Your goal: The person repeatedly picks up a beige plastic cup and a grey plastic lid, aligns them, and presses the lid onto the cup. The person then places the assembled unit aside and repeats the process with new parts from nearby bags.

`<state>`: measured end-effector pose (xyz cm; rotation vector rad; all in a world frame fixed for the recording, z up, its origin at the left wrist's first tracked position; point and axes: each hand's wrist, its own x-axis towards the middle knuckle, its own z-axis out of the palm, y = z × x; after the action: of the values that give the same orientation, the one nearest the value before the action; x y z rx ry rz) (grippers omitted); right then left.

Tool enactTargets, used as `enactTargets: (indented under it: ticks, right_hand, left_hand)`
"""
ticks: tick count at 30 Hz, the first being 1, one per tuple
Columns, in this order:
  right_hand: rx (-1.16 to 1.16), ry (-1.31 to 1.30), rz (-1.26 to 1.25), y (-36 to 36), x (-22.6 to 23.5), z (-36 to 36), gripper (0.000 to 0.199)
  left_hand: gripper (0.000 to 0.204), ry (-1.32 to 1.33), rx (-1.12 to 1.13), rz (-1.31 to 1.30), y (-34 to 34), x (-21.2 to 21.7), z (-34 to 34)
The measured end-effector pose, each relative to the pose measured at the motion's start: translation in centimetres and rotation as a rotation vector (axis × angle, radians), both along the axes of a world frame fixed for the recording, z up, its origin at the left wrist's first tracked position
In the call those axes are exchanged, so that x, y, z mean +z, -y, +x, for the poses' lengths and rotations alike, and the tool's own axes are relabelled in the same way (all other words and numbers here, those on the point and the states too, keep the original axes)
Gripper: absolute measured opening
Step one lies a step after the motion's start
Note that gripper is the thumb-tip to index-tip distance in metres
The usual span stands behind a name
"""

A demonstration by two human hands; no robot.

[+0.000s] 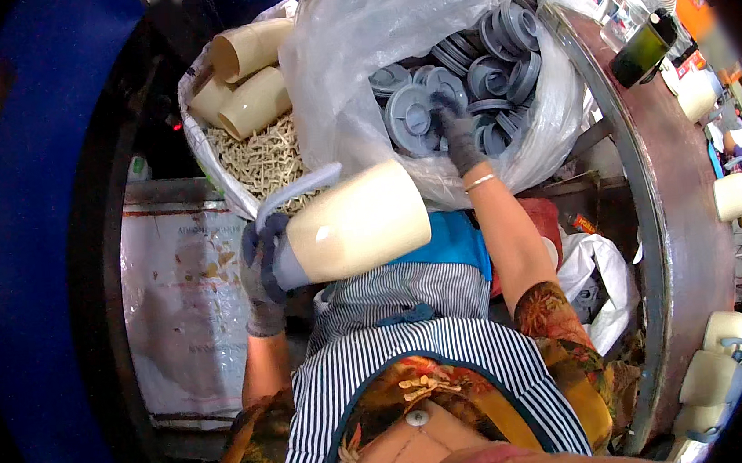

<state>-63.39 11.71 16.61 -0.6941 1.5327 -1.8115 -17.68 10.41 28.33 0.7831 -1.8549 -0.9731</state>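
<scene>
Head view looks down on a person in a striped apron. Their left hand [262, 276], in a dark grey knitted glove, has its grip closed around the lower end of a cream-coloured plastic cylinder cup [358, 222], which it holds in the air in front of the chest. The cup's long axis lies almost level across the picture, tilted slightly upward to the right; its grey capped end points left into the gloved palm and its plain rounded end points right, toward the bag. A thin pale curved strip [297, 191] arcs just above the hand.

Their right hand [455, 131], also in a dark grey glove, with a thin bracelet on the wrist, reaches into a large clear plastic bag [346, 48] full of round grey plastic caps [410, 118]. Its fingers press down among the caps; whether the grip is closed on one cannot be told.

Left of the bag, a white sack [201, 149] holds several more cream cylinder cups [254, 101] lying on their sides over a heap of pale stringy material. At right runs a curved metal-rimmed surface [669, 205] carrying more cream cups.
</scene>
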Motion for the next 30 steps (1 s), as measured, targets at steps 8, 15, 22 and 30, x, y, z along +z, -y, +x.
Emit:
enactTargets:
  ticks: [8, 15, 22, 30]
  right_hand:
    - [0.045, -0.71, 0.204, -5.4, 3.7, 3.2, 0.056]
    - [0.068, -1.054, 0.704, -0.1, -3.5, -1.3, 0.085]
    - [0.173, -1.388, 0.679, 0.1, 3.7, 2.2, 0.083]
    - [0.014, -0.875, 0.644, 0.3, 3.0, 0.6, 0.081]
  left_hand:
    - [0.041, -0.138, -0.04, 0.18, 1.3, -0.2, -1.0]
    - [0.038, -0.287, 0.011, 0.653, -0.4, 1.0, 0.1]
    - [0.037, -0.152, 0.123, 0.38, -0.2, -2.6, 0.6]
    - [0.036, -0.519, -0.025, 0.776, -0.3, 0.1, -1.5]
